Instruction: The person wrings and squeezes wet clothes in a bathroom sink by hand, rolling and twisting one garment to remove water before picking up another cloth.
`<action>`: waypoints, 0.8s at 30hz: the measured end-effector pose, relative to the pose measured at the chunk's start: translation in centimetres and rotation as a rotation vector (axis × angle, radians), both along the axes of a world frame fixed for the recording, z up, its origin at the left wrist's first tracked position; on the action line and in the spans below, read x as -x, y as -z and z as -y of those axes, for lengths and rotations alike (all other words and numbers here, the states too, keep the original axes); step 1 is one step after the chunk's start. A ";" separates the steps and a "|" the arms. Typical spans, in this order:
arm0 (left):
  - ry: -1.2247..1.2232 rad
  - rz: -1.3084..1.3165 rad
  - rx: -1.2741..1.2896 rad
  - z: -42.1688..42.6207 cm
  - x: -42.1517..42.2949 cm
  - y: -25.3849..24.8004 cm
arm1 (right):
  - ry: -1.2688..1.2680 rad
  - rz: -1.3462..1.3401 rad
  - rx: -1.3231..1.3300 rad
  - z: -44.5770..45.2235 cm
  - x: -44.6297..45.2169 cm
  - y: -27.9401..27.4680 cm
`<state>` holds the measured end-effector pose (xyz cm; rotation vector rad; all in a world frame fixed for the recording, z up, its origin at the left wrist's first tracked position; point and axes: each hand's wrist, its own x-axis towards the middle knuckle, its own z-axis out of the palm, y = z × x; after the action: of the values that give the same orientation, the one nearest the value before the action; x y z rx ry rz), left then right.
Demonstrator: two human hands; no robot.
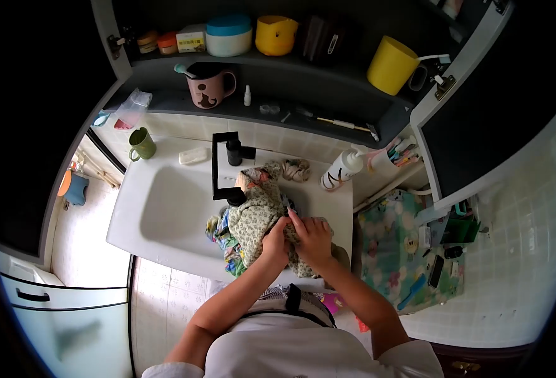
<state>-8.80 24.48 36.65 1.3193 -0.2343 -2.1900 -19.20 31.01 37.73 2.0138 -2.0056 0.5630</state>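
Observation:
In the head view a bundle of floral cloth (252,217) lies heaped over the right part of the white sink (177,208), with a blue-and-green patterned cloth (234,255) under its left side. My left hand (276,242) is closed on the floral cloth, its fingers partly hidden in the folds. Right beside it, my right hand (314,239) grips the same cloth with curled fingers, thumb pointing towards the left hand. The black faucet (218,165) rises just behind the bundle, its spout end close to the fabric.
A soap bar (193,155), green mug (142,143), scrunchie-like cloth (295,169) and white pump bottle (342,170) stand along the sink's back. Above is an open cabinet with a pink mug (206,87) and yellow cup (392,65). A comb (411,292) lies on the right-hand table.

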 end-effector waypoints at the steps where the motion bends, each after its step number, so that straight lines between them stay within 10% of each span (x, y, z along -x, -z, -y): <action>1: 0.011 -0.153 -0.001 0.2 -0.2 1.6 | -0.037 0.018 -0.036 -0.2 -0.1 -1.5; 12: -0.103 -0.871 0.079 -1.6 -3.9 -1.6 | -0.405 -0.307 -0.048 -4.5 -1.3 -9.4; 24: -0.274 -0.853 0.086 -1.0 -9.7 -2.6 | -0.664 -0.495 0.077 -4.8 -4.5 -13.7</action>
<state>0.87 25.50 39.26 0.2673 0.1738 -2.2525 -14.68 35.78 51.44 2.4484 -1.0109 0.2066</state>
